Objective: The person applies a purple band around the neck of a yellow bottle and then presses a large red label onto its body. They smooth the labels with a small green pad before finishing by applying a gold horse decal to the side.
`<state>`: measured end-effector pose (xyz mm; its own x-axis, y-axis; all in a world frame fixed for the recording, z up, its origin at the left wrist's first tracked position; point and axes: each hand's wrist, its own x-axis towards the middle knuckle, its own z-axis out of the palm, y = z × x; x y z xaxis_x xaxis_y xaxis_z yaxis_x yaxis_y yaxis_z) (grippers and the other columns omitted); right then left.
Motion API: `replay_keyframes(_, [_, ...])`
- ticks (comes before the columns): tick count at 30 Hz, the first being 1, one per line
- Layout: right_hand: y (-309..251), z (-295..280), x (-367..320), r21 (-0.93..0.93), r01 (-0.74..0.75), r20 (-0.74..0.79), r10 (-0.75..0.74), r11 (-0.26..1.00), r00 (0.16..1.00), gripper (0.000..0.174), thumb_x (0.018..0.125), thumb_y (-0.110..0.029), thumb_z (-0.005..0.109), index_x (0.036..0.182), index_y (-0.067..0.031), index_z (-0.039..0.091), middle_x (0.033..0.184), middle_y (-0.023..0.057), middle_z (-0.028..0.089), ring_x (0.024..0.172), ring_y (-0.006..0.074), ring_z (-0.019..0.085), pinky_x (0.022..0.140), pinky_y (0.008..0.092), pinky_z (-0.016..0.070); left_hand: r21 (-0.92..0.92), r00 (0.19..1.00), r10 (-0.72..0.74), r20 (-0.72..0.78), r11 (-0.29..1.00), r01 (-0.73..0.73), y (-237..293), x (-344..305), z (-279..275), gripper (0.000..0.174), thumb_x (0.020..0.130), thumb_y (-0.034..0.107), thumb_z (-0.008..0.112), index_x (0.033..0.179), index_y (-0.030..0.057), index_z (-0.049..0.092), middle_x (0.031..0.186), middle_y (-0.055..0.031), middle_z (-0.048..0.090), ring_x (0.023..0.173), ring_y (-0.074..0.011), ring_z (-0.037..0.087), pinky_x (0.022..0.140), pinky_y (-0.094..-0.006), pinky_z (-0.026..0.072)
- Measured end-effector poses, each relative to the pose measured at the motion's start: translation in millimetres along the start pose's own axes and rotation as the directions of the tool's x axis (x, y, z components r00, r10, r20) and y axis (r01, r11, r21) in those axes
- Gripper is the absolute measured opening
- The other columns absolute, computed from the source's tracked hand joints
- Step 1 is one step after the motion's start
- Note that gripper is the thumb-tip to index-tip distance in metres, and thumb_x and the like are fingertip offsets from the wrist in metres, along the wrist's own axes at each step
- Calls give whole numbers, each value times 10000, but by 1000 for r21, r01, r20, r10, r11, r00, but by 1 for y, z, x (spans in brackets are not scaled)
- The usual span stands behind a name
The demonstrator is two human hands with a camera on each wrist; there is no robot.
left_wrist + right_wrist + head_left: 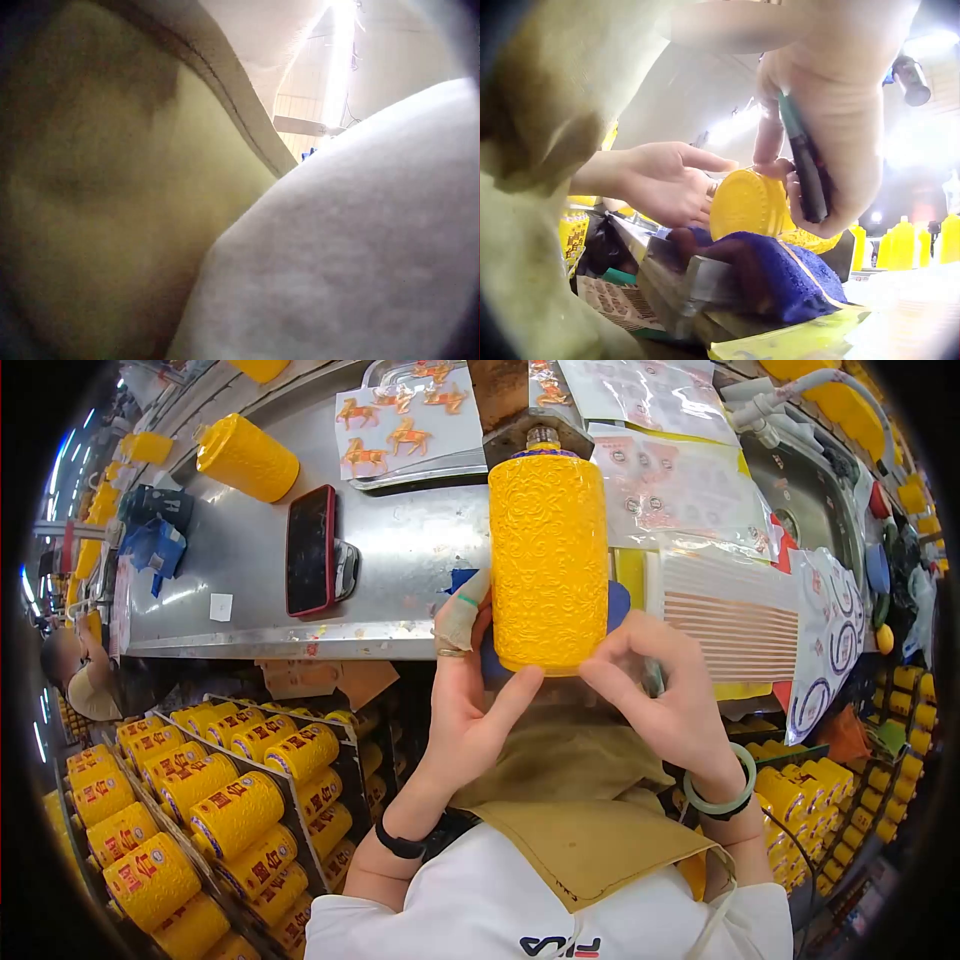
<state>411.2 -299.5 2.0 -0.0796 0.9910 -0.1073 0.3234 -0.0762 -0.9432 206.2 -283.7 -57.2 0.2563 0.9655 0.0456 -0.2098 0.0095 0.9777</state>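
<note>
A yellow embossed bottle point(548, 560) lies with its bare metallic neck away from me and its round base point(742, 206) toward me. Along its left side my left hand point(470, 705) holds it, thumb at the base edge; a pale wrap with a green band covers one finger. My right hand point(660, 680) has its thumb and fingertips at the base's right edge. A slim green-and-black tool point(804, 161) is tucked within its curled fingers. Blue cloth point(769, 270) pads the support under the bottle. The left wrist view shows only apron, shirt and ceiling.
A phone point(311, 550) and another yellow bottle point(247, 458) lie left on the metal table. Horse sticker sheets point(408, 432) lie at the back, more sheets point(680, 485) at right. Racks of labelled yellow bottles point(235, 815) stand below left; another person point(90, 670) is at far left.
</note>
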Motion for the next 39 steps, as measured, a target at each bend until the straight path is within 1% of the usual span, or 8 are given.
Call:
replay_keyframes(11, [1,-3,1,32,-34,27,33,999,999,127,899,-92,749,856,15,695,775,69,642,675,148,552,634,305,450,73,992,120,-47,991,-116,-2,-1,3,788,886,8,727,1559,-28,318,1513,-149,385,1447,-286,376,1238,-433,263])
replay_keyframes(14, [0,-4,2,22,-37,28,36,999,999,132,899,-95,752,862,19,696,782,69,651,685,145,560,641,303,456,373,921,389,27,851,-370,-6,-3,-7,733,831,21,808,1474,-4,457,1488,-161,431,1422,-324,414,1182,-446,363])
replay_keyframes(17, [-1,-4,2,38,-67,41,66,997,997,130,899,-96,754,871,19,698,785,68,659,691,140,566,643,301,460,605,842,514,166,621,-498,2,-1,-8,330,748,35,900,1042,16,752,1422,-177,517,1321,-377,544,1087,-502,485])
replay_keyframes(21, [-1,-4,2,59,-62,39,60,996,997,124,900,-94,753,881,17,701,782,68,660,684,142,571,641,299,464,611,817,547,182,588,-530,-6,0,-11,360,744,-13,882,1060,128,786,1317,-125,610,1226,-389,621,1039,-476,524])
replay_keyframes(31, [-1,-4,2,40,-40,40,39,998,998,115,896,-89,755,875,14,708,776,78,658,681,156,588,641,305,472,582,730,636,252,503,-639,-15,1,-19,417,730,-52,862,1112,75,750,1311,-157,624,1225,-402,634,1027,-473,551])
replay_keyframes(34, [-1,-4,3,29,-28,38,27,999,999,114,894,-87,756,871,14,709,778,82,658,680,160,591,641,307,473,532,849,514,123,688,-494,-12,-3,-17,484,731,-73,843,1186,3,698,1315,-178,621,1232,-395,629,1051,-466,539])
replay_keyframes(37, [-1,-4,3,26,-18,40,17,999,999,120,894,-94,758,871,14,710,782,83,659,677,165,593,641,310,475,556,828,534,171,641,-528,-11,-1,-18,530,753,-79,821,1251,-56,639,1306,-187,623,1235,-388,626,1063,-457,530])
replay_keyframes(39, [0,-5,3,5,8,38,-8,1000,999,121,895,-96,757,876,15,712,784,86,660,680,170,595,645,313,477,628,787,562,255,523,-577,-3,2,-13,416,781,-56,794,1182,19,714,1306,-166,628,1230,-382,628,1075,-466,525])
